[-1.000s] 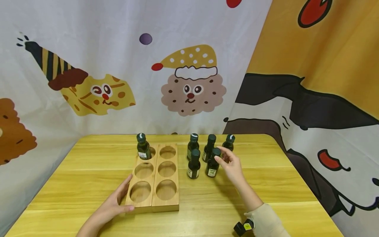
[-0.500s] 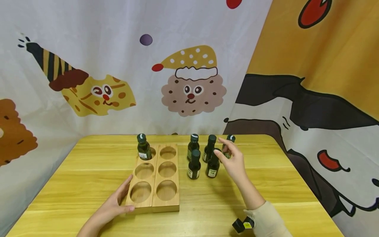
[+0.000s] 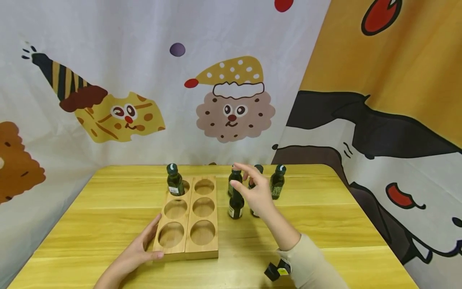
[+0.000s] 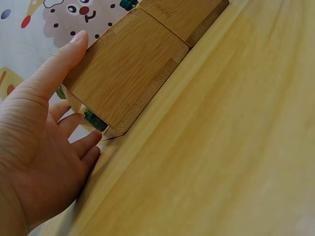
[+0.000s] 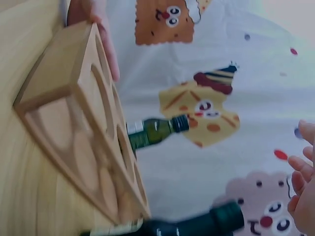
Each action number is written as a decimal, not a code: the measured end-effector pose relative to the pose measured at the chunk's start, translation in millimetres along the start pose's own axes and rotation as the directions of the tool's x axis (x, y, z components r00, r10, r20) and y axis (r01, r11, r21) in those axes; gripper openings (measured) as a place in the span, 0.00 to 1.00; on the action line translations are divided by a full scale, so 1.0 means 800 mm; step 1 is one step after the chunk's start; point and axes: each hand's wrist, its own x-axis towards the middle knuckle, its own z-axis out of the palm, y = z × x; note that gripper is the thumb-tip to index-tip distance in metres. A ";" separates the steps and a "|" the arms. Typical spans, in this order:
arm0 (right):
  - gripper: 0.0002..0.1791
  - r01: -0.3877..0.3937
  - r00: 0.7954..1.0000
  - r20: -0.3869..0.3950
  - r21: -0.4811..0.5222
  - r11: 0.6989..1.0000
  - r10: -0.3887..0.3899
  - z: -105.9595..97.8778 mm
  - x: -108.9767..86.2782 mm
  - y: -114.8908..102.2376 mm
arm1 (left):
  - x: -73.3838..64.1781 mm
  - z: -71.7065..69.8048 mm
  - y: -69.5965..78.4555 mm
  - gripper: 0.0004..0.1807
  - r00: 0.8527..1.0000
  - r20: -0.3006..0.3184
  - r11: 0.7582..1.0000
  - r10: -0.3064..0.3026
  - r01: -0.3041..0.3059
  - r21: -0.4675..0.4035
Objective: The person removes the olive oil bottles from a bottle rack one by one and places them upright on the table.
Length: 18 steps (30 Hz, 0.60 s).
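Observation:
My left hand (image 3: pixel 138 249) rests at the near-left corner of a wooden rack (image 3: pixel 187 228) with several round wells in two columns. Its fingers lie along the side and the thumb (image 4: pixel 74 46) is at the near face. In the rack's far-left well a small dark green bottle (image 3: pixel 175 182) stands upright, also visible as a bottle (image 5: pixel 155 132) in the right wrist view. My right hand (image 3: pixel 258 194) hovers over the bottle group, thumb and fingers spread and holding nothing. The thumb tip overlaps the cap of the front-left bottle (image 3: pixel 236 208), whose neck it partly hides.
Behind that bottle stands another bottle (image 3: pixel 232 186). Two more are partly hidden by the right hand, and a further bottle (image 3: pixel 277 182) stands at the far right. A black device (image 3: pixel 278 269) sits at the right sleeve. A printed cloth (image 3: pixel 231 40) hangs behind the table.
My right hand has moved left from the front-right bottle to above the front-left one, its thumb and fingers parting. The front-right bottle stays standing. The left hand and rack have not moved.

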 end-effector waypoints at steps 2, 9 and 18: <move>0.24 0.008 1.000 0.016 0.021 1.000 -0.008 0.014 0.005 0.006 | 0.000 0.000 0.001 0.53 1.000 0.000 1.000 -0.002 0.002 -0.005; 0.24 -0.033 0.997 0.071 0.085 0.996 0.027 0.057 0.023 0.015 | 0.001 0.000 0.001 0.53 1.000 0.002 1.000 -0.013 0.013 -0.007; 0.25 -0.095 0.983 0.161 0.053 0.994 0.085 0.108 0.046 0.011 | 0.001 0.000 0.000 0.54 1.000 -0.004 1.000 -0.010 0.010 0.019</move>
